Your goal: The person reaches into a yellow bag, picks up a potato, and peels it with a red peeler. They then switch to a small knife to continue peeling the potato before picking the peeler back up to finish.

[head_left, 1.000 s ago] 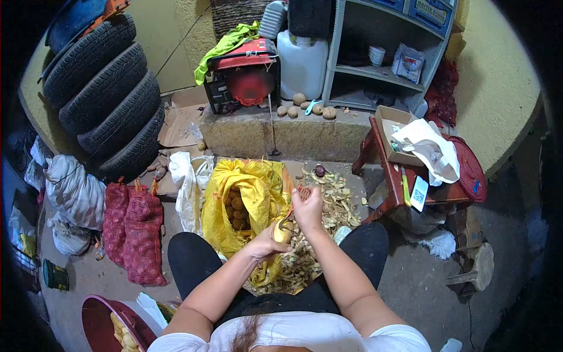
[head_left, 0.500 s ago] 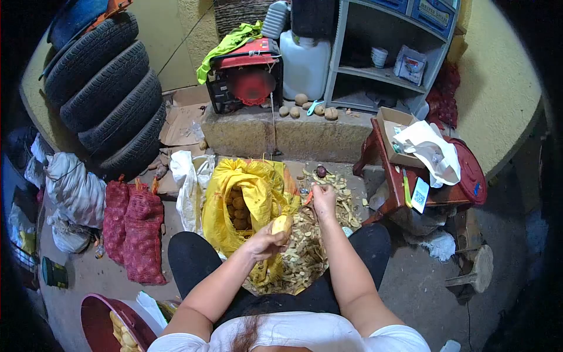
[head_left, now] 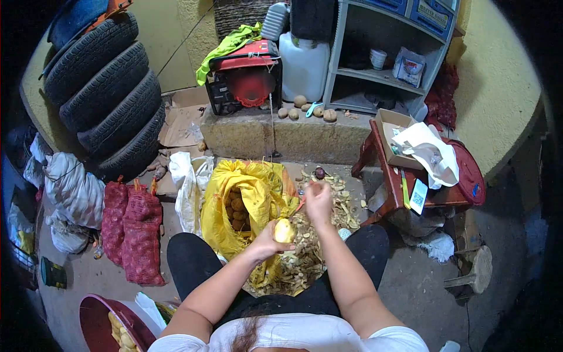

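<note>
My left hand (head_left: 271,242) is wrapped round a pale yellow peeled potato (head_left: 284,231), held above the heap of peelings (head_left: 302,264). Just up and to the right, my right hand (head_left: 318,205) is closed on an orange-handled peeler (head_left: 301,204), which is small and partly hidden by the fingers. Peeler and potato are apart. Beside my left hand stands an open yellow sack (head_left: 214,220) with unpeeled potatoes (head_left: 237,211) inside. At the lower left, a dark red basin (head_left: 94,320) holds peeled potatoes (head_left: 122,335).
Red mesh sacks (head_left: 142,234) and stacked tyres (head_left: 120,100) are at the left. A concrete ledge (head_left: 246,138) bears a generator (head_left: 246,76) and several potatoes. On the right are a red-brown table (head_left: 375,161) with a cardboard box (head_left: 390,132) and a stool (head_left: 481,270).
My right hand has come slightly down and left, closer to the potato. My left hand has turned the potato, whose pale face now points up.
</note>
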The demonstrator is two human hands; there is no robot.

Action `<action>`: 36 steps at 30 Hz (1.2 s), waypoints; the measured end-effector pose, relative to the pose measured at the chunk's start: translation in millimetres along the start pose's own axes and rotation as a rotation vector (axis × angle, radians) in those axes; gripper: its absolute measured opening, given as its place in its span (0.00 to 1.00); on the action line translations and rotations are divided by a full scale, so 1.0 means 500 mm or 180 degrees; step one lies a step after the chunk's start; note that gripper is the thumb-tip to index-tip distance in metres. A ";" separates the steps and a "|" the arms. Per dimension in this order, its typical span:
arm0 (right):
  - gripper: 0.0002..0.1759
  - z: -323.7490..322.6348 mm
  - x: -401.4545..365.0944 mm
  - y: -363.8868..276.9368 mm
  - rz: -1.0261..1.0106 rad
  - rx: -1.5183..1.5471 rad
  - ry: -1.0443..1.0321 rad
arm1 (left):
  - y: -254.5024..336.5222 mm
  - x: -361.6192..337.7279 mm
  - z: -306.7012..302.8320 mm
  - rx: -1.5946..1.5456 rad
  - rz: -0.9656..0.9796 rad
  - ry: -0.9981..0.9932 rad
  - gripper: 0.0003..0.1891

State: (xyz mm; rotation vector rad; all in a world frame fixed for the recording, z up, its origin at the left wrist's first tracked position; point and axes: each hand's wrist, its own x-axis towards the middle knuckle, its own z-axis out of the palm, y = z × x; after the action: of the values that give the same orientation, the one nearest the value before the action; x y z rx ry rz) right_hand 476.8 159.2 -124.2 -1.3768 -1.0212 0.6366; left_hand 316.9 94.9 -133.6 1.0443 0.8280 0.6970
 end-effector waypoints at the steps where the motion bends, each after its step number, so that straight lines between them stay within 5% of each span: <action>1: 0.15 0.016 -0.026 -0.015 -0.0153 0.0159 -0.0041 | -0.002 0.001 0.003 0.0281 0.0083 0.0212 0.37; 4: 0.17 0.022 -0.070 -0.069 -0.0471 -0.0548 -0.0429 | -0.023 0.013 -0.002 0.0993 0.0350 0.0262 0.39; 8: 0.18 0.025 -0.055 -0.051 -0.0493 -0.0658 -0.0437 | -0.026 0.013 -0.003 0.0770 0.0247 0.0140 0.43; 12: 0.18 0.015 -0.012 -0.009 -0.0101 -0.0493 -0.0118 | -0.003 -0.001 0.005 0.0646 -0.0033 0.0122 0.43; 16: 0.22 -0.004 0.036 0.097 0.0505 -0.1424 -0.0089 | 0.004 -0.011 0.009 0.1464 0.0459 0.0024 0.42; 18: 0.28 -0.008 0.041 0.106 0.0937 -0.1579 -0.0609 | 0.001 -0.011 0.001 -0.0424 -0.0033 -0.0106 0.37; 19: 0.29 -0.009 0.033 0.090 0.0866 -0.1750 -0.0370 | 0.022 -0.015 -0.001 -0.0811 -0.0452 -0.0066 0.33; 22: 0.23 -0.002 0.042 0.106 0.0920 -0.1192 -0.0111 | 0.042 -0.019 -0.005 -0.1629 -0.0878 0.0073 0.32; 23: 0.22 -0.003 0.034 0.063 0.1356 -0.0276 -0.0225 | 0.043 -0.016 0.001 -0.1100 -0.0816 0.0268 0.31; 26: 0.22 0.017 0.000 0.004 0.1117 0.0046 -0.0782 | 0.002 -0.001 0.002 -0.0236 -0.0452 0.0235 0.31; 28: 0.22 0.038 -0.023 0.033 0.0318 -0.0709 -0.1279 | -0.005 0.000 0.001 -0.0043 -0.0586 0.0172 0.32; 31: 0.20 0.020 -0.009 0.027 0.0469 -0.0817 -0.0737 | 0.009 -0.011 0.010 -0.0032 -0.0622 -0.0013 0.33; 33: 0.19 -0.002 0.032 0.078 0.0181 -0.1213 0.0407 | 0.015 -0.017 0.004 -0.0456 -0.0717 -0.0046 0.31; 36: 0.19 -0.007 0.039 0.051 0.0522 -0.0849 0.0500 | 0.016 -0.012 -0.016 -0.1420 -0.0880 0.0035 0.23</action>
State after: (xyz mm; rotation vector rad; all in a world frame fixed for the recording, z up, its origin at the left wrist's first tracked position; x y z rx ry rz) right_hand 493.7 177.9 -144.4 -1.7299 -0.8957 0.5149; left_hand 306.1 96.4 -126.9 0.5135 0.7627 0.6135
